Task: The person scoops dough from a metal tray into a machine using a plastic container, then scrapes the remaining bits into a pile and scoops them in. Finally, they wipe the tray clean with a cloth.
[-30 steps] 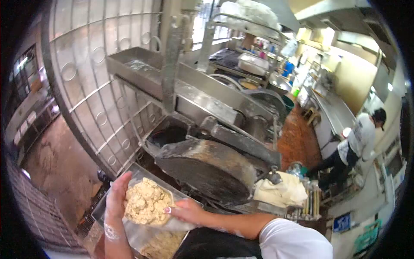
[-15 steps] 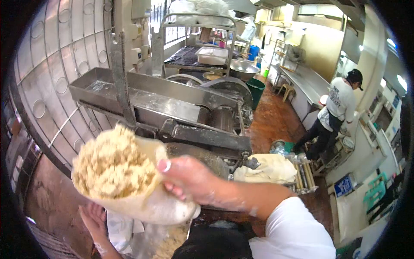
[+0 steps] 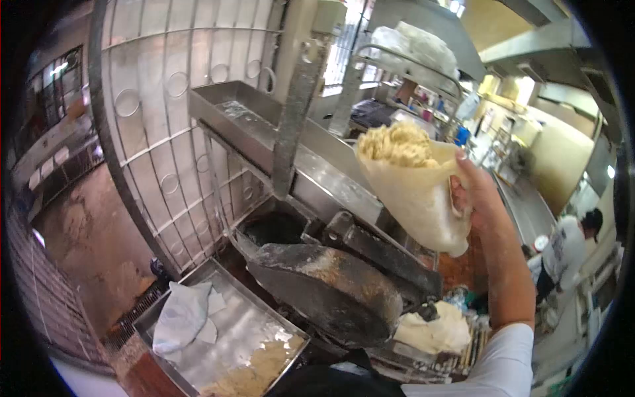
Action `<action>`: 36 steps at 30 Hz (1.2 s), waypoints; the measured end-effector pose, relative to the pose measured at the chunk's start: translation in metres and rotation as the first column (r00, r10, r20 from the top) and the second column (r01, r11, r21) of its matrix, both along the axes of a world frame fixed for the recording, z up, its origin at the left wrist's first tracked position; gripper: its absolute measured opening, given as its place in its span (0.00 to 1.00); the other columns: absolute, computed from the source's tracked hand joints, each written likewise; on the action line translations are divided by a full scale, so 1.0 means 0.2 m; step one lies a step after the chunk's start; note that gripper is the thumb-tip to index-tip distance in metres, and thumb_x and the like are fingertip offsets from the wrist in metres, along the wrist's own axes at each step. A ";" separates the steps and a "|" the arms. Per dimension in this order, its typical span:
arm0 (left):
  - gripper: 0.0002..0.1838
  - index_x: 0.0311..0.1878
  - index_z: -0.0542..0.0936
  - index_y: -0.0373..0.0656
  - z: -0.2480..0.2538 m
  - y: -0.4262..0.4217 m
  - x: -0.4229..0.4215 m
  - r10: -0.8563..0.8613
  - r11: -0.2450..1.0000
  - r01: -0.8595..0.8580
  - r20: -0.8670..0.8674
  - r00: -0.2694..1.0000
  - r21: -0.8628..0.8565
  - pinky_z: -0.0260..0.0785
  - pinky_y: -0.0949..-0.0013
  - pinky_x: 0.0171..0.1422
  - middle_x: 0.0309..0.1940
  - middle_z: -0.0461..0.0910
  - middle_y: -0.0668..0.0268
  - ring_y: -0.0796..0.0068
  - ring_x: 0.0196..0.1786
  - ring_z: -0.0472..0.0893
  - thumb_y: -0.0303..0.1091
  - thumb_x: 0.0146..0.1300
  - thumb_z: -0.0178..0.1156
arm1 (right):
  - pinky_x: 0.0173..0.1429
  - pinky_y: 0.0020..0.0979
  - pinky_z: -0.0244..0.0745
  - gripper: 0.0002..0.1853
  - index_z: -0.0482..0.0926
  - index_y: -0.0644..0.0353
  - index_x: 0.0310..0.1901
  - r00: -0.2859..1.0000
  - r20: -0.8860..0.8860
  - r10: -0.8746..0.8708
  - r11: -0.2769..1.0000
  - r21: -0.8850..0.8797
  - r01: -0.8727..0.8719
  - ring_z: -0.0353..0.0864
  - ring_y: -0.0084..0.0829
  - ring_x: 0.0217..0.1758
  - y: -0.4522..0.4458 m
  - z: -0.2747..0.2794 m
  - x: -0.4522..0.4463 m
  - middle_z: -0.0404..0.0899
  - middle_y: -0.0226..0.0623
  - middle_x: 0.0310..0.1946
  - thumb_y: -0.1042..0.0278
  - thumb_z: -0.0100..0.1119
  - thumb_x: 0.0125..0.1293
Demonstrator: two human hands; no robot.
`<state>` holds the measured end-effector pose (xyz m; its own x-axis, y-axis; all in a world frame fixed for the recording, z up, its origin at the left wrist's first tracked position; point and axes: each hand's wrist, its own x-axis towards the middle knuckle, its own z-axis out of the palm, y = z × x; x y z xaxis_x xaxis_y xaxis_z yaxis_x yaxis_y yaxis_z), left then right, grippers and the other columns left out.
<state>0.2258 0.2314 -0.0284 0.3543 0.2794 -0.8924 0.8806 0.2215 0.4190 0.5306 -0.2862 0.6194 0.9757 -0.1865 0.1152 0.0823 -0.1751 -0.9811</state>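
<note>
My right hand point(image 3: 475, 195) is wrapped round the handle of a cut-open whitish plastic jug point(image 3: 417, 202), raised on the right of the view. Crumbly pale dough point(image 3: 399, 144) heaps above the jug's mouth. Behind and below it runs the long steel trough of a dough machine point(image 3: 331, 173). My left hand is out of the picture. Low in front of me, a metal tray point(image 3: 231, 327) bears a crumpled white cloth point(image 3: 182, 319) and a spread of dough crumbs point(image 3: 254, 372).
A dark, worn machine cover point(image 3: 324, 284) stands beside the tray. A pale sheet of dough point(image 3: 433, 329) lies at lower right. On the far right a person point(image 3: 562, 248) in a white shirt bends over. A metal grille point(image 3: 165, 112) lines the left; a rack holds plastic bags point(image 3: 417, 49).
My view has swung left. The jug of dough has moved from above the tray, up and right, to the machine trough. My left hand, earlier below the jug, has left the view.
</note>
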 end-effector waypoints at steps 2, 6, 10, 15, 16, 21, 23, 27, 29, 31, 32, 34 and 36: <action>0.14 0.35 0.77 0.53 0.01 -0.05 0.00 -0.013 1.000 0.013 0.002 1.000 0.006 0.62 0.66 0.22 0.22 0.75 0.70 0.71 0.24 0.72 0.52 0.65 0.53 | 0.18 0.19 0.58 0.27 0.76 0.55 0.23 1.000 0.024 0.002 0.938 -0.346 0.006 0.61 0.15 0.13 -0.01 -0.04 0.24 0.66 0.23 0.13 0.35 0.60 0.60; 0.14 0.35 0.77 0.52 0.06 -0.15 0.00 -0.024 1.000 0.024 0.008 1.000 0.013 0.63 0.66 0.22 0.22 0.75 0.70 0.71 0.24 0.73 0.51 0.65 0.53 | 0.28 0.35 0.72 0.33 0.80 0.62 0.22 0.981 0.138 0.136 0.434 -0.899 0.066 0.78 0.32 0.24 0.20 -0.19 0.87 0.79 0.40 0.22 0.31 0.61 0.56; 0.14 0.35 0.78 0.52 0.10 -0.22 0.01 -0.029 0.999 0.029 -0.001 1.000 0.018 0.63 0.65 0.22 0.22 0.75 0.69 0.70 0.24 0.73 0.51 0.65 0.53 | 0.41 0.43 0.77 0.34 0.84 0.62 0.30 0.913 0.128 0.387 -0.045 -0.986 0.158 0.83 0.45 0.37 0.66 -0.20 1.10 0.83 0.46 0.29 0.30 0.61 0.53; 0.13 0.35 0.78 0.52 0.10 -0.25 -0.01 -0.004 1.000 0.004 -0.014 1.000 0.020 0.63 0.65 0.23 0.22 0.75 0.69 0.70 0.24 0.73 0.50 0.65 0.53 | 0.41 0.42 0.77 0.34 0.86 0.55 0.34 0.867 0.077 0.492 -0.169 -0.969 0.182 0.83 0.43 0.38 0.82 -0.15 1.17 0.83 0.40 0.30 0.26 0.62 0.44; 0.13 0.35 0.78 0.52 0.10 -0.26 -0.01 -0.005 1.000 0.005 -0.020 1.000 0.019 0.63 0.65 0.23 0.22 0.75 0.69 0.70 0.24 0.73 0.49 0.65 0.53 | 0.43 0.41 0.77 0.34 0.86 0.55 0.36 0.883 0.058 0.466 -0.247 -0.950 0.193 0.83 0.43 0.39 0.83 -0.11 1.18 0.83 0.40 0.31 0.27 0.62 0.46; 0.13 0.35 0.78 0.51 0.09 -0.24 0.03 -0.017 1.000 0.017 -0.029 0.999 0.012 0.64 0.64 0.23 0.22 0.75 0.69 0.70 0.24 0.74 0.49 0.65 0.53 | 0.44 0.41 0.77 0.34 0.85 0.56 0.36 0.893 0.099 0.439 -0.271 -0.933 0.237 0.83 0.42 0.41 0.78 0.01 1.19 0.83 0.41 0.33 0.27 0.60 0.49; 0.13 0.34 0.78 0.51 0.08 -0.22 0.04 -0.028 1.000 0.028 -0.028 0.999 0.010 0.64 0.64 0.23 0.22 0.76 0.69 0.70 0.24 0.74 0.48 0.65 0.53 | 0.44 0.41 0.77 0.34 0.85 0.55 0.36 0.892 0.117 0.438 -0.260 -0.933 0.250 0.83 0.42 0.41 0.75 0.03 1.20 0.83 0.41 0.33 0.27 0.59 0.50; 0.12 0.34 0.78 0.51 0.07 -0.20 0.07 -0.048 0.999 0.049 -0.022 0.999 0.016 0.65 0.64 0.23 0.22 0.76 0.68 0.70 0.24 0.74 0.47 0.65 0.53 | 0.45 0.41 0.78 0.32 0.85 0.55 0.37 0.913 0.131 0.386 -0.237 -0.943 0.235 0.84 0.41 0.42 0.71 0.05 1.15 0.84 0.38 0.34 0.30 0.63 0.49; 0.12 0.34 0.78 0.51 0.07 -0.19 0.08 -0.059 0.998 0.059 -0.016 0.998 0.019 0.65 0.64 0.23 0.22 0.76 0.68 0.70 0.24 0.74 0.47 0.65 0.53 | 0.44 0.42 0.78 0.31 0.85 0.54 0.38 0.910 0.130 0.394 -0.225 -0.946 0.233 0.84 0.41 0.42 0.68 0.06 1.12 0.84 0.38 0.34 0.30 0.62 0.50; 0.12 0.34 0.78 0.51 0.06 -0.19 0.07 -0.061 0.998 0.062 -0.005 0.998 0.022 0.65 0.63 0.23 0.22 0.76 0.68 0.70 0.24 0.75 0.47 0.65 0.53 | 0.44 0.41 0.77 0.32 0.85 0.54 0.38 0.923 0.112 0.368 -0.254 -0.943 0.216 0.84 0.41 0.42 0.67 0.04 1.08 0.84 0.39 0.34 0.30 0.62 0.50; 0.12 0.34 0.78 0.51 0.06 -0.19 0.07 -0.060 0.998 0.060 0.000 0.998 0.022 0.65 0.63 0.23 0.22 0.76 0.68 0.70 0.24 0.75 0.46 0.65 0.53 | 0.44 0.41 0.77 0.32 0.85 0.54 0.38 0.933 0.095 0.347 -0.277 -0.940 0.199 0.84 0.41 0.42 0.67 0.03 1.06 0.84 0.39 0.34 0.29 0.62 0.50; 0.12 0.34 0.79 0.51 0.06 -0.19 0.05 -0.060 0.998 0.059 0.012 0.998 0.026 0.65 0.63 0.23 0.21 0.76 0.68 0.70 0.24 0.75 0.46 0.65 0.53 | 0.44 0.40 0.77 0.32 0.85 0.54 0.38 0.934 0.120 0.337 -0.266 -0.939 0.217 0.84 0.41 0.41 0.65 0.02 1.04 0.84 0.39 0.34 0.29 0.61 0.50; 0.12 0.34 0.79 0.50 0.04 -0.20 0.04 -0.054 0.998 0.053 0.019 0.998 0.024 0.65 0.63 0.23 0.21 0.76 0.68 0.69 0.24 0.75 0.46 0.65 0.53 | 0.43 0.40 0.77 0.33 0.85 0.55 0.37 0.936 0.139 0.323 -0.257 -0.939 0.228 0.84 0.41 0.41 0.63 0.01 1.03 0.84 0.39 0.34 0.28 0.61 0.50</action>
